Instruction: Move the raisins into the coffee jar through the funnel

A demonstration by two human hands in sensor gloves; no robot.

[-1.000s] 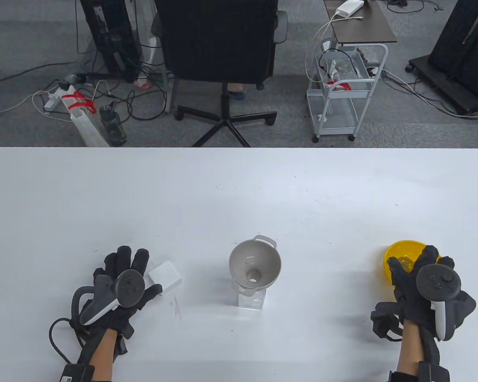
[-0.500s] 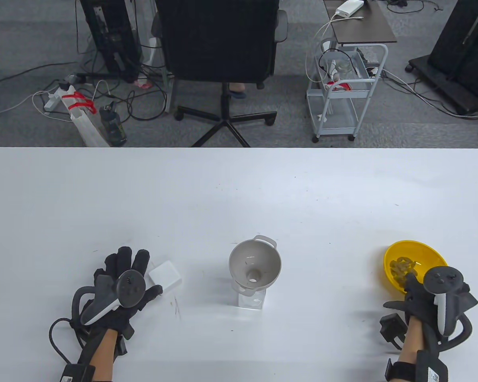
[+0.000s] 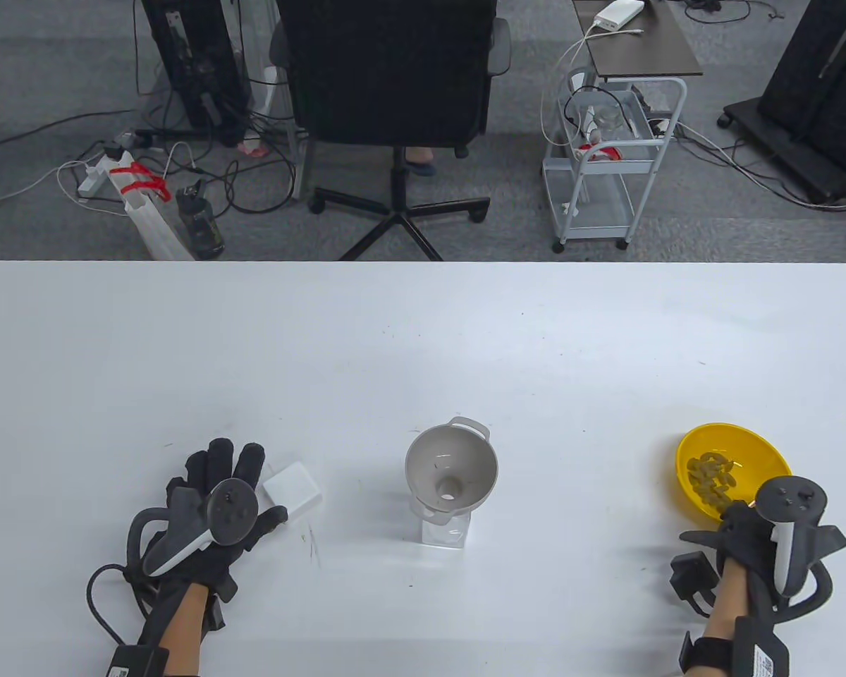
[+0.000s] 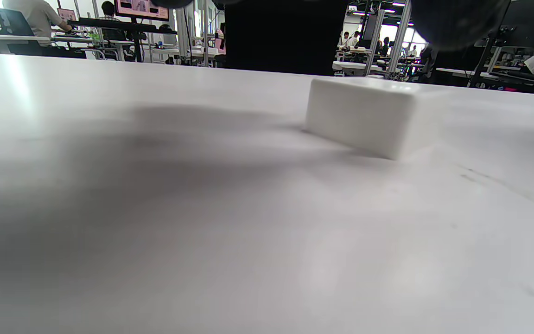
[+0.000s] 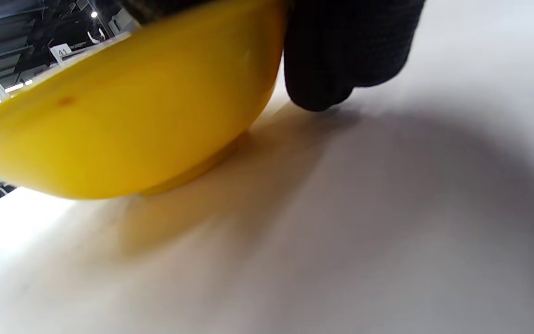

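A grey funnel (image 3: 451, 471) sits in the mouth of a clear coffee jar (image 3: 445, 532) at the table's middle front. A yellow bowl (image 3: 761, 451) with raisins (image 3: 710, 481) stands at the right front. My right hand (image 3: 744, 518) grips the bowl's near rim. In the right wrist view a gloved finger (image 5: 341, 55) lies against the bowl's outer wall (image 5: 123, 116), and the bowl's base is on the table. My left hand (image 3: 215, 486) lies flat with fingers spread, empty, beside a white box (image 3: 292, 488).
The white box also shows in the left wrist view (image 4: 364, 113), resting on the table. An office chair (image 3: 395, 84) and a wire cart (image 3: 606, 162) stand beyond the table's far edge.
My right hand has drawn back from over the bowl to its near rim, which uncovers the raisins. The left hand, funnel and jar have not moved.
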